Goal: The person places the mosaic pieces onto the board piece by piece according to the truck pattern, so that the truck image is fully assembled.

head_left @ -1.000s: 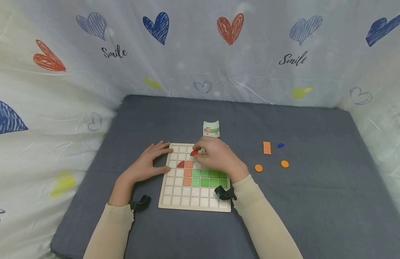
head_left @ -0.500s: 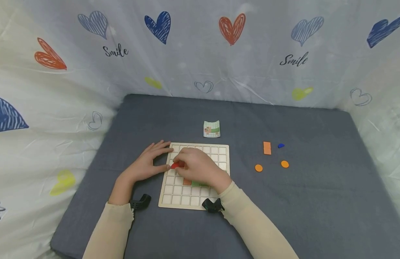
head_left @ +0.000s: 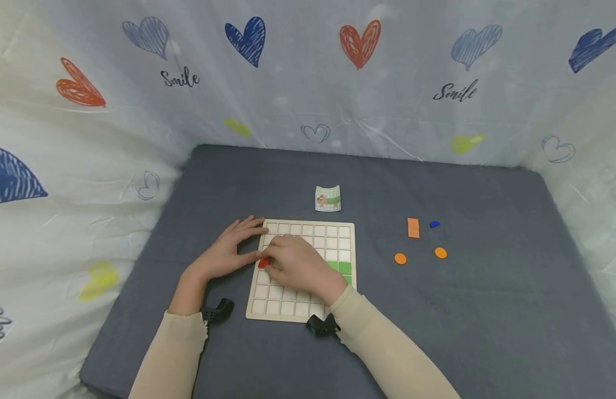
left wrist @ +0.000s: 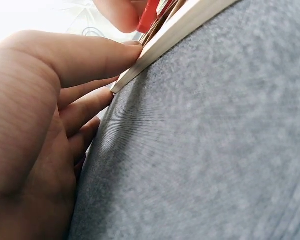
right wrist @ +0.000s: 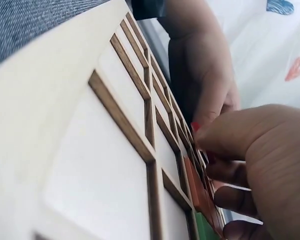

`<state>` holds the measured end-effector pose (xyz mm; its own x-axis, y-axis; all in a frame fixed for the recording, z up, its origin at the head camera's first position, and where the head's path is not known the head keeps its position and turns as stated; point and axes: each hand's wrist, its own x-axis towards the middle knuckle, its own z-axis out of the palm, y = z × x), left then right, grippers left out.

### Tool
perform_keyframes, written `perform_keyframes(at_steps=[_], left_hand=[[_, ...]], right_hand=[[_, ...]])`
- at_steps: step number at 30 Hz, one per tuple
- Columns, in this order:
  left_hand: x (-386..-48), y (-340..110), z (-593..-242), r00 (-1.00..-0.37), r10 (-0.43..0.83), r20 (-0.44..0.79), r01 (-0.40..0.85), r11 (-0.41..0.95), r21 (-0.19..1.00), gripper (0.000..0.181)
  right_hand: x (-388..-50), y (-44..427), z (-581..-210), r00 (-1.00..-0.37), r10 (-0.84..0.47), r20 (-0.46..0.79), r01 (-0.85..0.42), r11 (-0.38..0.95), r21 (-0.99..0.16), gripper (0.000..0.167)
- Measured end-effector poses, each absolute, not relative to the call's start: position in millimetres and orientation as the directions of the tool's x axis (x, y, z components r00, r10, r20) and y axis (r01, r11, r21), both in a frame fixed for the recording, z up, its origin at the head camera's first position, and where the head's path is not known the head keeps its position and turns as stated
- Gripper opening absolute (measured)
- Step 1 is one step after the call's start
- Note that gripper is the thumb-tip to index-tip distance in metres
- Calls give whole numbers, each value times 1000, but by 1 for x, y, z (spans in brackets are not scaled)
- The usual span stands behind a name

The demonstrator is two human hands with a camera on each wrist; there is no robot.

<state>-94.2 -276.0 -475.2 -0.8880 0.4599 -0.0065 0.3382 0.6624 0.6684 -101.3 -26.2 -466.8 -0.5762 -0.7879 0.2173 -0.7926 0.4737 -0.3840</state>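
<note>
A wooden grid board (head_left: pixel 281 317) lies on the grey cloth. My left hand (head_left: pixel 227 252) rests at its left edge, fingers spread and relaxed, thumb against the rim; in the left wrist view, the left hand (left wrist: pixel 50 100) touches the board's side (left wrist: pixel 180 27). My right hand (head_left: pixel 305 267) pinches a red piece (head_left: pixel 263 262) over the board's left columns, close to the left thumb. Green pieces (head_left: pixel 345 268) show right of the right hand. In the right wrist view, an orange piece (right wrist: pixel 197 187) sits in the grid under the right hand (right wrist: pixel 270 155); other set pieces are hidden.
A small patterned card (head_left: pixel 328 198) lies behind the board. To the right are an orange rectangle (head_left: pixel 413 228), a blue piece (head_left: pixel 434 224) and two orange discs, one nearer (head_left: pixel 400 259) and one farther right (head_left: pixel 440 253). A heart-printed curtain (head_left: pixel 288 83) hangs behind.
My right hand has moved left and slightly nearer across the board with the red piece, from the upper middle to the left edge. The left hand has stayed in place.
</note>
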Motion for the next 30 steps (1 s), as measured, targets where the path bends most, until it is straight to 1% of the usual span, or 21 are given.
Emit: perform_keyframes(at_steps=[7,19,30], left_hand=[[-95,-275,-477,-884,466,27,363,649,669,61],[-95,-277,-478,-889,458,-3,341,668,662,62],[-96,-276,-478,-891,454,-24,327,678,659,63]], right_hand=[[-102,-25,-469,-588,-778,220,-787,487,-379,23],[-102,-27,-470,-577,-789,209,-792,480,-376,18],[-101,-26,-469,-594,-781,192,-778,498,-382,19]])
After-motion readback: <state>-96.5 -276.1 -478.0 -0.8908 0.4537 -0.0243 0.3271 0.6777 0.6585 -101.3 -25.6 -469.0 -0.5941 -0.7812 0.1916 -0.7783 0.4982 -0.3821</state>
